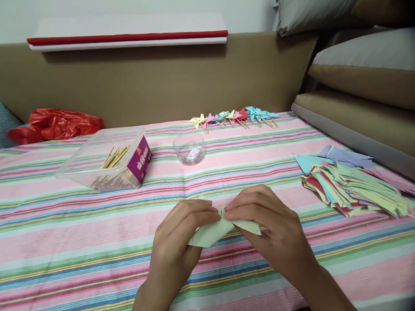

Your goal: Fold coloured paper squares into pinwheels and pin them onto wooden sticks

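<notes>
Between my two hands is a pale green piece of paper (211, 233), cut into flaps, with small dark marks near its corners and centre. My left hand (180, 236) is closed on its left side, fingertips near the middle. My right hand (271, 226) pinches it from the right, and one flap juts out below the fingers. Both hands hold the paper a little above the striped cloth (89, 228). Part of the paper is hidden behind my fingers.
Ahead stands a round clear tub (189, 150) with small items. A plastic box (101, 158) of sticks (116, 157) is at left, near a red plastic bag (64, 124). Several paper pinwheels (241, 115) lie at the back. Cut coloured papers (359, 185) are piled right, beside stacked cushions (369, 88).
</notes>
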Available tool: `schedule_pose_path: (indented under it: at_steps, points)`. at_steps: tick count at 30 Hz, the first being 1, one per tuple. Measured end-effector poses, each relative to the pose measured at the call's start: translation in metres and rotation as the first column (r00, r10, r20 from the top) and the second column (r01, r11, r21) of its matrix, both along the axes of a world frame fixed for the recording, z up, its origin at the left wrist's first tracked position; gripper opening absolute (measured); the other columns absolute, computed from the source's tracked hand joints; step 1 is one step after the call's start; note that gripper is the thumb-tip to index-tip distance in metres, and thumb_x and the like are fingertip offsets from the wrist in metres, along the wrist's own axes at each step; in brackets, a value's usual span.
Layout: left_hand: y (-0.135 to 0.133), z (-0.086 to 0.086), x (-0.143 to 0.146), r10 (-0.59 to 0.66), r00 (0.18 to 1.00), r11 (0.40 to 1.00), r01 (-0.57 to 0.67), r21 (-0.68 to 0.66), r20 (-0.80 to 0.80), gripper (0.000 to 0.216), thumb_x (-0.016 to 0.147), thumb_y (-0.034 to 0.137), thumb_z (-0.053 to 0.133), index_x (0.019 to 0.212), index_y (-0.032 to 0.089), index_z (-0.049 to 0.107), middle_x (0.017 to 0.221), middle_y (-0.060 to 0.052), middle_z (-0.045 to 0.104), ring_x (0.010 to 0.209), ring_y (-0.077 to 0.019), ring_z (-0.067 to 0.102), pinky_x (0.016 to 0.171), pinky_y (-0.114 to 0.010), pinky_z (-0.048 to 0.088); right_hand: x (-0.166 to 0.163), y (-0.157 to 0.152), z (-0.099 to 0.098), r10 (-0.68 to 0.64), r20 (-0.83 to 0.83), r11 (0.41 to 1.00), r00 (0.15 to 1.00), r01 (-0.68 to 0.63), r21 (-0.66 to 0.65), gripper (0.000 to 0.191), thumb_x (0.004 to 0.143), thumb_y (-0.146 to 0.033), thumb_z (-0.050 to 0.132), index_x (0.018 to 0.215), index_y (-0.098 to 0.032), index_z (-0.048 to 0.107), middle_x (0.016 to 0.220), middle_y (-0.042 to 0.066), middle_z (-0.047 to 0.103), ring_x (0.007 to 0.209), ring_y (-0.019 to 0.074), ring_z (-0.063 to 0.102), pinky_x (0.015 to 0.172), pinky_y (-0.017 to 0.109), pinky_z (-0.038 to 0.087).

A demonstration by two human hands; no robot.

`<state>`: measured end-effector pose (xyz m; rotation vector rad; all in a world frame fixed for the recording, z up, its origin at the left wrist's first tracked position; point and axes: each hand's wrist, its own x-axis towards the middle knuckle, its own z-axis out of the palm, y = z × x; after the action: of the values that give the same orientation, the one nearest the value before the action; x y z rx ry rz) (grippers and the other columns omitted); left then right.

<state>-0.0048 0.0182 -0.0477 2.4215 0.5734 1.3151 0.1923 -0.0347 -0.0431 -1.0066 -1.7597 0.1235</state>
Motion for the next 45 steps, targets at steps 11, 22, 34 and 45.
schedule_pose_path:
  at_steps: [11, 22, 34, 45]
  points:
    - [-0.001, 0.006, -0.005, -0.016, 0.999, 0.999, 0.015, -0.032, -0.033, 0.03, 0.092, -0.002, 0.059, 0.107, 0.02, 0.071, 0.106, -0.006, 0.074, 0.101, -0.018, 0.069, 0.086, -0.03, 0.055, 0.0, -0.001, 0.003, -0.009, 0.057, 1.0, 0.998, 0.01, -0.012, 0.042, 0.082, 0.008, 0.058, 0.1, -0.026, 0.072, 0.096, 0.002, 0.077, 0.091, 0.0227, 0.066, 0.079, 0.042, 0.053]
    - [0.006, 0.009, -0.021, 0.064, 0.997, 0.996, -0.067, -0.066, -0.048, 0.036, 0.087, 0.004, 0.071, 0.116, 0.025, 0.068, 0.11, -0.004, 0.075, 0.107, -0.0211, 0.068, 0.092, -0.034, 0.054, -0.005, -0.002, 0.009, -0.082, 0.006, 0.996, 0.997, 0.082, 0.044, 0.038, 0.08, 0.007, 0.059, 0.097, -0.024, 0.072, 0.089, 0.003, 0.078, 0.087, 0.0229, 0.067, 0.079, 0.041, 0.054]
    - [0.01, 0.028, -0.071, 0.626, 0.779, 0.778, -0.627, 0.033, 0.041, 0.014, 0.099, 0.028, 0.06, 0.103, 0.023, 0.073, 0.101, -0.005, 0.077, 0.1, -0.0232, 0.071, 0.091, -0.035, 0.051, -0.003, 0.005, 0.004, -0.106, -0.062, 0.99, 0.992, 0.11, 0.082, 0.024, 0.091, -0.004, 0.061, 0.101, -0.024, 0.069, 0.09, 0.003, 0.074, 0.086, 0.0214, 0.066, 0.078, 0.04, 0.054]
    - [0.174, 0.103, -0.129, 0.509, 0.405, 0.523, -0.846, -0.1, -0.76, 0.021, 0.096, 0.035, 0.067, 0.105, 0.016, 0.072, 0.109, -0.006, 0.074, 0.095, -0.0211, 0.071, 0.087, -0.041, 0.058, 0.001, 0.008, 0.002, -0.135, -0.065, 0.989, 0.989, 0.139, 0.05, 0.017, 0.094, -0.009, 0.063, 0.101, -0.024, 0.066, 0.093, 0.003, 0.074, 0.092, 0.0221, 0.066, 0.083, 0.04, 0.051]
